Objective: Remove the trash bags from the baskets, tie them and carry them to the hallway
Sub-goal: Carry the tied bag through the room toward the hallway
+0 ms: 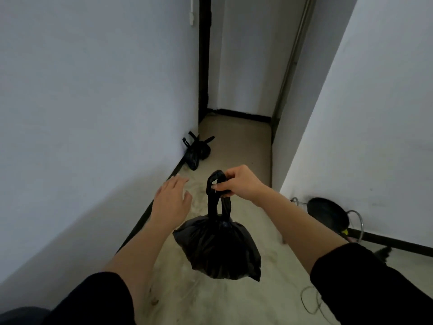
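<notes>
A tied black trash bag (219,248) hangs in the air in front of me, above the pale floor. My right hand (240,182) is shut on its looped handles at the top. My left hand (172,199) is held out to the left of the bag with its fingers apart, holding nothing and not touching the bag. Farther down the hallway, tied black trash bags (196,151) lie on the floor against the left wall.
White walls close in on both sides of a narrow hallway, with a dark door frame (203,66) at the far left. A dark round basket on a wire stand (328,214) sits by the right wall. A thin wire loop (310,301) lies on the floor.
</notes>
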